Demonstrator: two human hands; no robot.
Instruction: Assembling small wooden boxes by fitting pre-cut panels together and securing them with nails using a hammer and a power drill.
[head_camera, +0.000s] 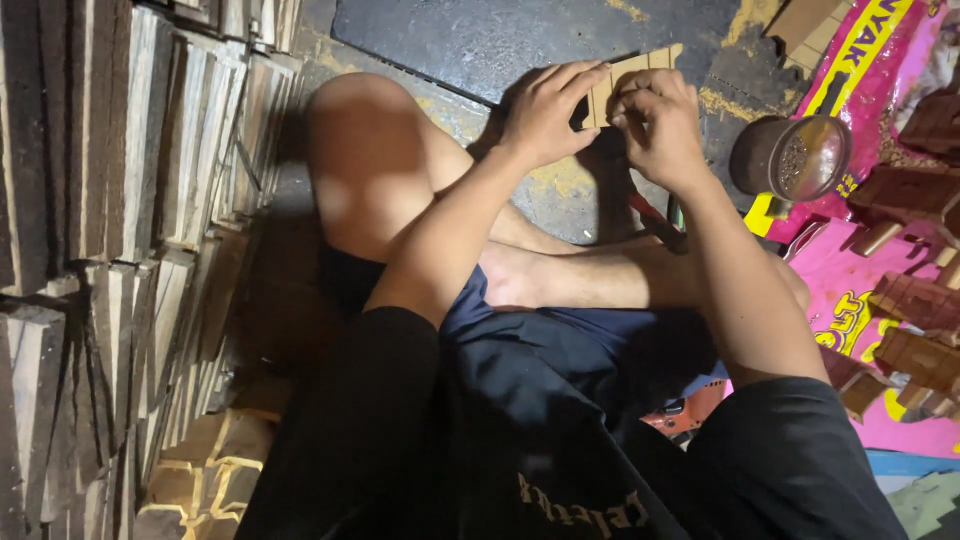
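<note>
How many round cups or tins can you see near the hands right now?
1: a round brown tin lies tipped on the pink bag, just beyond the right hand. Others may be hidden outside the frame.

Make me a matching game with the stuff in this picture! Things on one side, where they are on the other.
Things:
1. small wooden piece
2. round cup
3. stacked wooden boards
4. pink plastic sheet

Places:
A. piled along the left side
B. under the brown pieces on the right
C. held between the left hand and right hand
D. on the floor just right of the right hand

Pairs: 1-C, 2-D, 3-A, 4-B
</note>
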